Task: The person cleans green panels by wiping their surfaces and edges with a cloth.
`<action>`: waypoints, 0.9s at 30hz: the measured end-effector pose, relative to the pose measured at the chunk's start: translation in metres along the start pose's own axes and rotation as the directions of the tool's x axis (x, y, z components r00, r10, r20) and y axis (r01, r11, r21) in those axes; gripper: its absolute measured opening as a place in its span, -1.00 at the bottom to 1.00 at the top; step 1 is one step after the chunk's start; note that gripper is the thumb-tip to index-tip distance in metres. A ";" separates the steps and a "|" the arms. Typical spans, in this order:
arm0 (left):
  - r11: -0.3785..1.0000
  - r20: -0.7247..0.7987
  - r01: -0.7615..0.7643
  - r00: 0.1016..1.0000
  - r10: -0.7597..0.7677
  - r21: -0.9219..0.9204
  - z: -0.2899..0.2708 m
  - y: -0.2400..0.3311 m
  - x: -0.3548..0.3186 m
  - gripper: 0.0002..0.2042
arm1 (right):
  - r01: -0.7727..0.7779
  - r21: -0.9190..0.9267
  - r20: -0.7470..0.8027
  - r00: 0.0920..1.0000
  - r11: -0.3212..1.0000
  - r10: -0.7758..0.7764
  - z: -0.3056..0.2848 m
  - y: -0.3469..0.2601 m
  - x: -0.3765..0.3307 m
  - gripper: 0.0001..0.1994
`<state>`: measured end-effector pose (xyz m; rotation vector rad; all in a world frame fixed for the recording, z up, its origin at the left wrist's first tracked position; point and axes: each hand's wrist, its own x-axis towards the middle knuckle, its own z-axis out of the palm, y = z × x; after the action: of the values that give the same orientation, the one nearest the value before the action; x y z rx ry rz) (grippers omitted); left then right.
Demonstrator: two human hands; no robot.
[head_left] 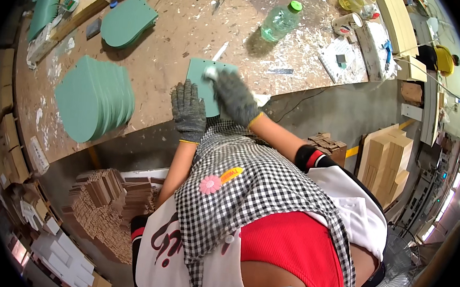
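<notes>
1. head view: green sheet [207, 92] lies on the worn table [173, 41], at its near edge, in front of the person's checked apron [270, 173].
2. left hand [188, 108], grey glove: laid flat over the sheet's left edge, fingers straight, side by side; clamped on nothing.
3. right hand [237, 97], grey glove: over the sheet's right part, fingers closed on a small white wad [210, 73]; blurred, material cannot be told.
4. left of the hands: thick stack of green sheets [91, 99]; beyond it, a smaller green pile [127, 21].
5. far right: clear bottle [279, 24], green cap; paper cup [346, 25].
</notes>
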<state>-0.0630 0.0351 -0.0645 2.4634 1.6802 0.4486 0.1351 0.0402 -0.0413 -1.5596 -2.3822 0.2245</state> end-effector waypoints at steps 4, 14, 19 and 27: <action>1.000 -0.032 0.012 0.999 -0.013 -0.027 0.000 0.000 -0.002 -0.45 | 0.071 0.030 0.065 0.995 0.997 -0.073 -0.025 0.009 -0.005 -0.55; 1.000 -0.032 0.032 0.999 -0.032 -0.002 0.004 -0.002 -0.005 -0.50 | 0.146 0.164 0.047 0.987 0.975 -0.156 -0.026 0.022 -0.015 -0.48; 0.985 -0.207 0.112 0.969 -0.138 -0.131 -0.012 0.002 -0.012 -0.54 | -0.152 0.018 0.134 0.980 0.988 0.148 -0.047 0.068 0.034 -0.56; -0.682 0.164 0.128 0.986 0.012 -0.720 0.067 -0.041 -0.129 -0.52 | 0.231 0.043 0.005 0.973 0.972 -0.231 -0.037 0.025 0.051 -0.44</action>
<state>-0.1223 -0.0648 -0.1614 0.4952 0.3049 1.1389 0.1495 0.0963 -0.0060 -1.2506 -2.5227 0.2317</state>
